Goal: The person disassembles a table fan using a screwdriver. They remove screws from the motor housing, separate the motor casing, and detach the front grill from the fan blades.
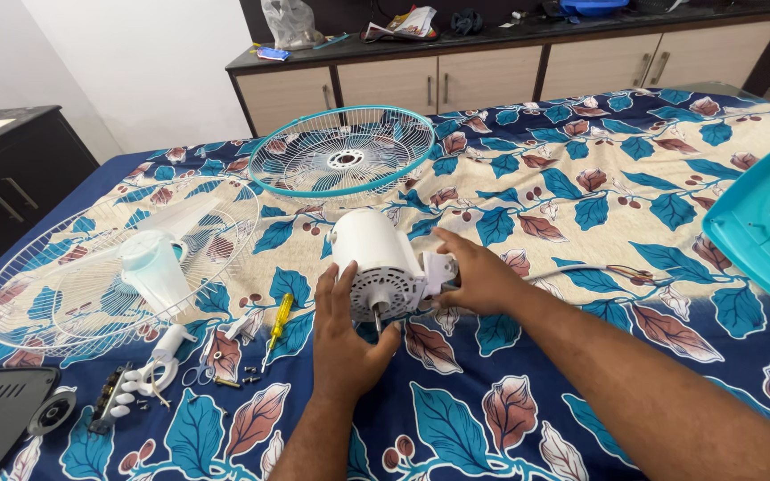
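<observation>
A white fan motor housing [376, 254] with a short shaft pointing toward me lies on the leaf-patterned bedsheet [599, 178]. My left hand [345, 343] cups its front lower edge, thumb up along the left side. My right hand [479, 272] grips the white bracket at the motor's right side, where a white cord [572, 270] leads off to the right. Both hands hold the motor.
A teal-rimmed wire guard [342, 153] lies behind the motor. At left, a white wire guard [91, 258] carries a translucent fan blade [158, 267]. A yellow screwdriver [278, 325], screws and white parts [149, 374] lie near left. A teal panel [768, 227] is at right; cabinets [438, 80] stand behind.
</observation>
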